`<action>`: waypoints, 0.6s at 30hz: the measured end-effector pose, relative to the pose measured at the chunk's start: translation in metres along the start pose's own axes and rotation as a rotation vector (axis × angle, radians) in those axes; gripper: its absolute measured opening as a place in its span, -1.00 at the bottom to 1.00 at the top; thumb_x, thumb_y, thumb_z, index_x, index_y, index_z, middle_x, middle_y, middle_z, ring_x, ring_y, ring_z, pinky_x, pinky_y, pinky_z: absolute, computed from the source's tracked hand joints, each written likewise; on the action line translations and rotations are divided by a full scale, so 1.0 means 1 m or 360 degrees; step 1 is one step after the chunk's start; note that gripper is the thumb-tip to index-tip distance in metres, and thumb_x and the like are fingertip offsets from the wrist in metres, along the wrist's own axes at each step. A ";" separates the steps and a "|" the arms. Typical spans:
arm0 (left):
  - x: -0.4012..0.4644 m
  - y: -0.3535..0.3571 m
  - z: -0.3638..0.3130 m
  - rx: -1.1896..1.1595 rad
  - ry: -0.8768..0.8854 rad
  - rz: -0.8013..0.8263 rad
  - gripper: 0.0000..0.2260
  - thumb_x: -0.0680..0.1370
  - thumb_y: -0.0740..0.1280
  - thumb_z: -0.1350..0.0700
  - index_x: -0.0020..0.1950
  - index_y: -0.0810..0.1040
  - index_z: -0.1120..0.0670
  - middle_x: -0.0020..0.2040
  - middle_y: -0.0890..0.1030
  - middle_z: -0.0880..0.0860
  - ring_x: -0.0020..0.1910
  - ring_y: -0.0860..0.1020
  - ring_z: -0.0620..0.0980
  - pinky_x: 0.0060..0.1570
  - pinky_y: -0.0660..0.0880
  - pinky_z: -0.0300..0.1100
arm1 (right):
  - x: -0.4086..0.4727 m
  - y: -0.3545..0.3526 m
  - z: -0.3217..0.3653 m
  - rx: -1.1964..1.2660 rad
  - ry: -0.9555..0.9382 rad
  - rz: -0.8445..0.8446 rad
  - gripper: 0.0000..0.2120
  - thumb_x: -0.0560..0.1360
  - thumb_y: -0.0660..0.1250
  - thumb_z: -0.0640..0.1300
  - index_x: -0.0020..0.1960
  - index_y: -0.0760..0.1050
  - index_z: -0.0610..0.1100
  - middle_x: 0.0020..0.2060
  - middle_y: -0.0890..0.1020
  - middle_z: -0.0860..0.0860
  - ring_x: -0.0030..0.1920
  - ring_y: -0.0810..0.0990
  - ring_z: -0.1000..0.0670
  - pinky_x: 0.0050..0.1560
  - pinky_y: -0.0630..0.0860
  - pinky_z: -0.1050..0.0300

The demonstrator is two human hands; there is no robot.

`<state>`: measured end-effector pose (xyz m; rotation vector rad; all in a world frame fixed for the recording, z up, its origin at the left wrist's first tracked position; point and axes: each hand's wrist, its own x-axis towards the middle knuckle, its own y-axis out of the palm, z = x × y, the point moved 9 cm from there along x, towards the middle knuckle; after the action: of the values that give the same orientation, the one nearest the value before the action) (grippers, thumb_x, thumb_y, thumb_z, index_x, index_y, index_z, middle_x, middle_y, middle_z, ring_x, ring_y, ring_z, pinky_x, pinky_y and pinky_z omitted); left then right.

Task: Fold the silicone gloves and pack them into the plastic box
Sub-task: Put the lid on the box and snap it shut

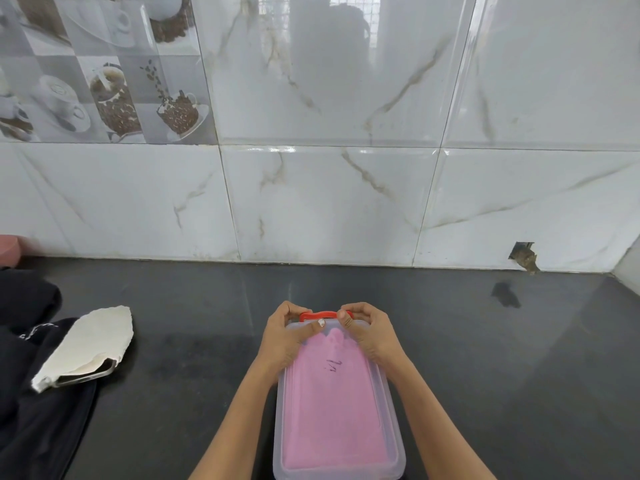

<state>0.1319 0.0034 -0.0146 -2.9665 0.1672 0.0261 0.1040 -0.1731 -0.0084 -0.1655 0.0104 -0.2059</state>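
A translucent plastic box (pixel 393 441) lies lengthwise on the dark counter, its lid on top. Pink silicone gloves (pixel 332 410) show through the lid and fill the inside. A red clasp (pixel 320 315) sits at the box's far end. My left hand (pixel 289 336) grips the far left corner, thumb pressed on the lid beside the clasp. My right hand (pixel 367 332) grips the far right corner, with its thumb on the lid and fingers curled over the clasp's right end.
A phone under a white torn paper (pixel 86 344) rests on dark cloth (pixel 31 393) at the left. A pink object (pixel 8 249) sits at the far left by the tiled wall (pixel 329 202). The dark counter (pixel 502 358) stretches to the right.
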 end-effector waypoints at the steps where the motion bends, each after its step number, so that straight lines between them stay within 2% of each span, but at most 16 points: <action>1: 0.000 0.000 0.000 -0.0002 0.0002 0.0001 -0.80 0.40 0.50 0.14 -0.10 0.51 0.04 -0.02 0.59 -0.02 -0.03 0.54 -0.09 -0.20 0.44 -0.27 | 0.000 0.000 0.000 0.0002 0.0002 -0.0003 -0.81 0.44 0.43 0.00 -0.01 0.54 -0.05 -0.09 0.60 0.13 -0.06 0.56 0.16 -0.08 0.45 0.34; 4: 0.000 0.001 -0.001 -0.0001 -0.0004 0.0006 -0.80 0.40 0.50 0.13 -0.07 0.51 0.06 0.00 0.58 -0.02 -0.04 0.54 -0.11 -0.22 0.43 -0.29 | 0.002 0.001 -0.001 -0.0009 0.0013 0.0000 -0.83 0.45 0.43 -0.01 -0.03 0.54 -0.06 -0.09 0.60 0.11 -0.07 0.55 0.17 -0.06 0.46 0.30; 9: -0.002 0.001 -0.002 -0.0027 -0.0019 0.0008 -0.78 0.40 0.50 0.12 -0.05 0.52 0.08 0.01 0.58 -0.02 -0.03 0.54 -0.11 -0.23 0.43 -0.29 | 0.001 0.000 -0.001 -0.0004 0.0001 0.0004 -0.81 0.45 0.42 -0.01 -0.01 0.54 -0.08 -0.11 0.59 0.14 -0.11 0.55 0.21 -0.25 0.42 0.45; 11: -0.002 0.001 -0.003 -0.0039 -0.0014 0.0001 -0.80 0.40 0.50 0.13 -0.08 0.52 0.08 -0.01 0.58 -0.02 -0.04 0.54 -0.10 -0.22 0.43 -0.28 | 0.002 0.000 -0.001 -0.0010 -0.0004 0.0001 -0.84 0.45 0.42 -0.01 -0.06 0.54 -0.07 -0.13 0.59 0.14 -0.12 0.55 0.21 -0.27 0.42 0.45; 15: -0.003 0.000 -0.008 -0.0072 0.0040 -0.0025 -0.82 0.38 0.51 0.19 -0.20 0.52 0.11 -0.04 0.63 0.10 -0.04 0.57 0.02 -0.03 0.54 -0.09 | 0.003 0.000 0.000 0.0006 -0.0026 -0.0029 -0.85 0.44 0.44 -0.04 -0.21 0.52 -0.07 -0.22 0.60 0.08 -0.17 0.55 0.15 -0.21 0.41 0.36; 18: -0.003 0.000 -0.009 -0.0082 0.0051 -0.0025 -0.81 0.39 0.51 0.21 -0.20 0.50 0.12 -0.04 0.64 0.13 -0.05 0.59 0.04 -0.01 0.54 -0.08 | 0.002 0.000 0.000 0.0011 -0.0022 -0.0008 -0.85 0.45 0.43 -0.04 -0.22 0.52 -0.07 -0.23 0.61 0.09 -0.19 0.56 0.16 -0.27 0.41 0.41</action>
<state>0.1291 0.0020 -0.0055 -3.0208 0.1496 -0.0190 0.1061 -0.1732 -0.0081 -0.1601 -0.0044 -0.2099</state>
